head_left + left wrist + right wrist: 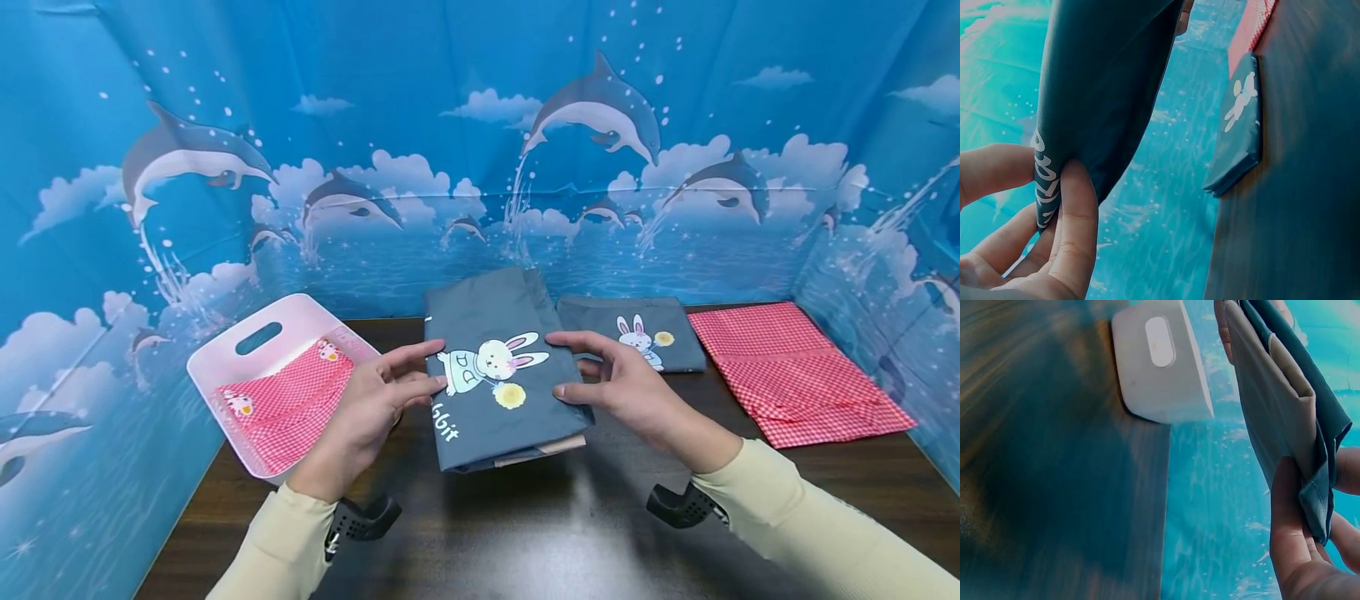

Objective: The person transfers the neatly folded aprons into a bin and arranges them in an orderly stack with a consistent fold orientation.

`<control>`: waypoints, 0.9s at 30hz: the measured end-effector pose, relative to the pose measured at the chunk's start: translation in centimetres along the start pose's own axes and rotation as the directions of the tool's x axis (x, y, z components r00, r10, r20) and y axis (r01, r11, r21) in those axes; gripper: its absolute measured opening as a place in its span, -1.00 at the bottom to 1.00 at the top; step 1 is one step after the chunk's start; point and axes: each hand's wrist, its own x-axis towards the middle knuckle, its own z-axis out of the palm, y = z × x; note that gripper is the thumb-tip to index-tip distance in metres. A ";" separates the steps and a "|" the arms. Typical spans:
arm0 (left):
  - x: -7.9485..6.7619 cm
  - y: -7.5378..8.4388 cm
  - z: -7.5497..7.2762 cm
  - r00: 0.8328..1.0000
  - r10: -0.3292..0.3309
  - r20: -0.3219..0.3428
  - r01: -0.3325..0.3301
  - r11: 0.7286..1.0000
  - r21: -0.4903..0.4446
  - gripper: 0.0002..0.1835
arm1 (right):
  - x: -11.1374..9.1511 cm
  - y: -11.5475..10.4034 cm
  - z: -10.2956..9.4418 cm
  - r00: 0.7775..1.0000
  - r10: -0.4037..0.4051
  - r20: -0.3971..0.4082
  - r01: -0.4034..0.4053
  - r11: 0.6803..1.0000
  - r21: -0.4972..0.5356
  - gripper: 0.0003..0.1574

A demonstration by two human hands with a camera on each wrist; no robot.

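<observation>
1. Dark grey fabric, folded into a rectangular bundle (487,367), is held up above the dark wood-grain table (540,542), near the middle of the head view. It tilts so that its printed face shows to the head camera.
2. That face carries a white rabbit print (495,360) lying sideways, with a yellow flower, and white lettering (445,423) of which "bbit" can be read. A beige layer (540,451) peeks out along the near edge.
3. Left hand (367,404): its thumb and fingers pinch the bundle's left edge, by the lettering.
4. Right hand (626,387): it pinches the opposite edge; the right wrist view shows its digits on both faces, with the folded layers between them.
5. Behind and to the right, a second grey folded cloth (592,321) with a similar rabbit lies flat on the table.
6. Just beside it, farther right, is a red-and-white gingham cloth (802,375), also folded and flat.
7. On the left stands a pale pink plastic bin (228,367) with an oval handle slot; a folded gingham piece (300,404) with small white printed figures lies inside.
8. Blue curtains (420,108) printed with dolphins, clouds and sea surround the table.
9. Cream sleeves (810,517) and black wrist devices (363,518) show on both arms.
</observation>
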 end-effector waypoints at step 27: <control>-2.2 -0.2 -4.6 0.990 -0.056 -0.129 0.052 0.998 -0.034 -0.33 | 3.9 0.1 4.2 0.974 -0.067 0.215 0.043 0.993 0.115 0.02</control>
